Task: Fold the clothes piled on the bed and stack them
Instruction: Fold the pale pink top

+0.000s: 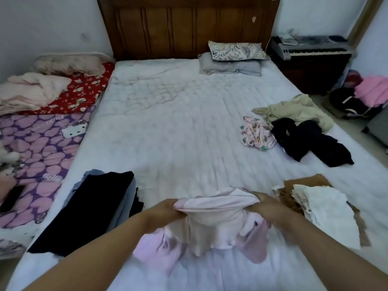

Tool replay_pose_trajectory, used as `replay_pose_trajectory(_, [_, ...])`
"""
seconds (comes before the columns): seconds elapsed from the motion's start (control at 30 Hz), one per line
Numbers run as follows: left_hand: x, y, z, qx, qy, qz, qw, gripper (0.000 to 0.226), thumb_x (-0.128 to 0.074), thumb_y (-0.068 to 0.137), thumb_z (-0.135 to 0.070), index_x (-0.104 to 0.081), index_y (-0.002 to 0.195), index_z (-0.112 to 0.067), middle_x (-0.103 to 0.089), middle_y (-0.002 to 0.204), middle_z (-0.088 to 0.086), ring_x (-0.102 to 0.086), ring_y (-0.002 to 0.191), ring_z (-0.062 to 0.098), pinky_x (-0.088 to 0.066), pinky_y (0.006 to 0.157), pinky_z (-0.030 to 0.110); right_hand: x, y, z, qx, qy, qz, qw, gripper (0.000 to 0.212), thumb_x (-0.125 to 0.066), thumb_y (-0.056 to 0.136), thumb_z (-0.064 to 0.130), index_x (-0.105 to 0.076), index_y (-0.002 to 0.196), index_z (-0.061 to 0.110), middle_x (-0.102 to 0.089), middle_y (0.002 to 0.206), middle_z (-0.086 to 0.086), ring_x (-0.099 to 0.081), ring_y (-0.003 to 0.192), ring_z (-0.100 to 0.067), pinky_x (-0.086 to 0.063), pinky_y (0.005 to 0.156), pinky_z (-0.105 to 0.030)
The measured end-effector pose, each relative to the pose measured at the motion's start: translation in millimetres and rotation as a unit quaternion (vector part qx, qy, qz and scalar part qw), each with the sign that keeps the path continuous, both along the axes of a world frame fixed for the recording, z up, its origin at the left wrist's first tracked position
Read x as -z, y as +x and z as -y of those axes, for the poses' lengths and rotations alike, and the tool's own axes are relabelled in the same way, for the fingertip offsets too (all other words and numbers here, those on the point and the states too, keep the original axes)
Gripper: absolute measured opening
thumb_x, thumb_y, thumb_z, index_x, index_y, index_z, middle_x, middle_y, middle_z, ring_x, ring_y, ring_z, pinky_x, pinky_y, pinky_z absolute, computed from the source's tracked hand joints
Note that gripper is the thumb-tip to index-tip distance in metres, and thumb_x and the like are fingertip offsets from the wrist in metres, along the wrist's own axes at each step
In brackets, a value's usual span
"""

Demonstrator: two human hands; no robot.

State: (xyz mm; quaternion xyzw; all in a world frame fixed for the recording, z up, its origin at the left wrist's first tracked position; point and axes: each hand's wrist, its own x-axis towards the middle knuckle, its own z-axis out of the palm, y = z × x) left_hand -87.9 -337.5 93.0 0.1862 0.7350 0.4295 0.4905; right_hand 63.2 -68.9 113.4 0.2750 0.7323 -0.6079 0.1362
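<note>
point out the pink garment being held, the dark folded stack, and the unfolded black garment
pink garment (pixel 212 223): head view, on the front panel hanging below the held edge.
dark folded stack (pixel 92 208): head view, on the top dark layer, near its middle.
unfolded black garment (pixel 308 141): head view, on the middle of the crumpled fabric.

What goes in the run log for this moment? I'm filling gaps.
step: folding | left hand, right hand: grip pink garment | unfolded pile: remains
</note>
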Motion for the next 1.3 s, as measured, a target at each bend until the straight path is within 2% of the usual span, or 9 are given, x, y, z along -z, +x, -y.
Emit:
replay_pose_trajectory(0.13, [16,-1,-17,-0.052,-0.004,0.001,0.999,0.036,-0.058,0.067,-0.027,-0.064,0.103,-0.03,-0.07,0.107,-0.002,-0.064,0.104,0.016,-0.051,0.091,0.029,11,-5,-3,-0.044,0.098,0.047,0.993,0.034,-0.075,0.078,0.04,-0.066,0.107,0.025,-0.07,0.106,0.003,-0.064,0.095,-0.009,-0.048,0.084,-0.026])
replay_pose_trajectory(0.2, [25,-4,-22,0.028,-0.105,-0.107,0.988,0.048,-0.061,0.062,-0.045,-0.061,0.107,-0.028,-0.065,0.114,-0.002,-0.059,0.106,0.017,-0.046,0.092,0.029,19,-9,-9,-0.212,0.29,0.129,0.924,0.054,-0.072,0.066,0.065,-0.061,0.106,0.031,-0.067,0.103,0.01,-0.062,0.095,-0.01,-0.046,0.077,-0.025])
replay_pose_trajectory(0.3, [42,6,-30,0.263,-0.287,-0.278,0.878,0.058,-0.062,0.073,-0.059,-0.055,0.121,-0.028,-0.062,0.118,-0.004,-0.057,0.109,0.019,-0.043,0.087,0.028,49,-12,-8,-0.395,0.419,0.208,0.791,0.054,-0.069,0.069,0.06,-0.058,0.111,0.027,-0.065,0.11,0.005,-0.06,0.103,-0.017,-0.044,0.081,-0.027])
replay_pose_trajectory(0.4, [65,20,-44,0.382,-0.362,-0.251,0.812,0.037,-0.058,0.085,-0.045,-0.061,0.115,-0.023,-0.063,0.117,0.002,-0.059,0.104,0.022,-0.045,0.083,0.029,89,-12,-7,-0.478,0.343,0.302,0.75,0.047,-0.067,0.083,0.037,-0.059,0.124,0.015,-0.056,0.131,-0.003,-0.051,0.121,-0.02,-0.039,0.097,-0.026])
replay_pose_trajectory(0.6, [86,-20,-83,0.264,-0.35,-0.116,0.891,0.016,-0.061,0.082,-0.025,-0.062,0.089,-0.011,-0.05,0.073,-0.001,-0.05,0.072,0.014,-0.032,0.05,0.016,121,-46,-53,-0.363,0.306,0.284,0.833,0.038,-0.049,0.091,0.022,-0.053,0.127,0.009,-0.053,0.134,-0.008,-0.05,0.122,-0.022,-0.039,0.098,-0.026])
replay_pose_trajectory(0.77, [45,-92,-141,-0.114,-0.143,-0.003,0.983,0.008,-0.055,0.084,-0.016,-0.063,0.083,-0.016,-0.05,0.052,-0.002,-0.042,0.039,0.009,-0.029,0.041,0.018,91,-134,-117,-0.071,0.271,0.113,0.953,0.029,-0.052,0.087,0.016,-0.065,0.113,0.016,-0.066,0.118,-0.008,-0.06,0.109,-0.026,-0.046,0.088,-0.028])
replay_pose_trajectory(0.93, [-34,-177,-212,-0.301,0.02,-0.122,0.946,0.017,-0.057,0.08,-0.013,-0.062,0.096,-0.013,-0.064,0.072,0.009,-0.058,0.055,0.022,-0.041,0.044,0.023,-18,-232,-150,0.158,0.117,-0.126,0.972,0.03,-0.055,0.087,0.008,-0.063,0.1,0.034,-0.068,0.101,-0.001,-0.062,0.089,-0.022,-0.046,0.07,-0.028])
replay_pose_trajectory(1.17, [-156,-227,-257,-0.305,0.191,-0.458,0.813,0.018,-0.046,0.081,0.009,-0.05,0.082,-0.009,-0.058,0.073,0.015,-0.05,0.065,0.006,-0.039,0.058,0.019,-140,-284,-191,0.203,0.277,-0.314,0.885,0.047,-0.05,0.081,-0.005,-0.06,0.121,0.016,-0.065,0.111,0.001,-0.057,0.102,-0.019,-0.042,0.077,-0.025])
replay_pose_trajectory(1.3, [-149,-226,-254,-0.279,0.205,-0.52,0.781,0.03,-0.049,0.08,0.014,-0.06,0.1,-0.006,-0.061,0.091,-0.001,-0.056,0.087,0.014,-0.043,0.074,0.018,-142,-270,-196,0.172,0.348,-0.313,0.867,0.056,-0.054,0.067,-0.003,-0.062,0.117,0.021,-0.069,0.099,-0.009,-0.061,0.091,-0.029,-0.048,0.074,-0.038])
